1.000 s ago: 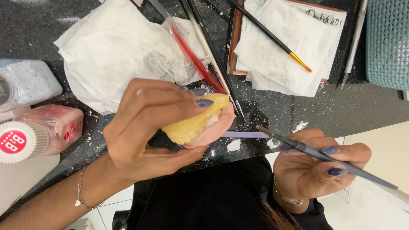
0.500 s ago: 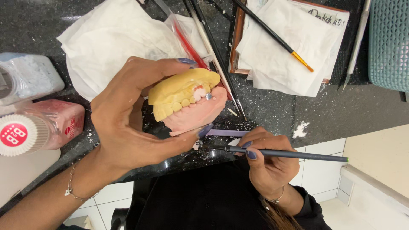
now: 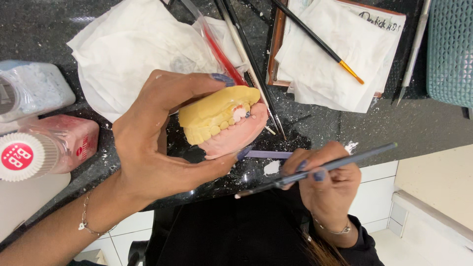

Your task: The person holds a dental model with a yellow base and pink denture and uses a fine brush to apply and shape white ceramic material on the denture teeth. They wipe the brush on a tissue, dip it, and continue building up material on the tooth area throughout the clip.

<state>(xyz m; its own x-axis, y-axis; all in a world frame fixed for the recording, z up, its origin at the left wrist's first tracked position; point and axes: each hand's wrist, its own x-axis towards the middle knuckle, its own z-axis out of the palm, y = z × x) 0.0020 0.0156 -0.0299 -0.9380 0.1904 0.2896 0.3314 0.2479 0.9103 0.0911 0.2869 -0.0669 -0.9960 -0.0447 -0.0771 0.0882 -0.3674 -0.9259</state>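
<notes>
**Dental model held over the counter**

The left hand grips a dental model, fingers curled over its yellow top and thumb under its pink base, holding it just above the dark speckled counter with the teeth facing the camera. The right hand pinches a thin brush between thumb and fingertips; the brush lies nearly level, its tip pointing left below the model and apart from it. White tissues lie behind the model, with a red tool and more brushes on them. A pink jar stands on the left, beside a clear jar.
</notes>
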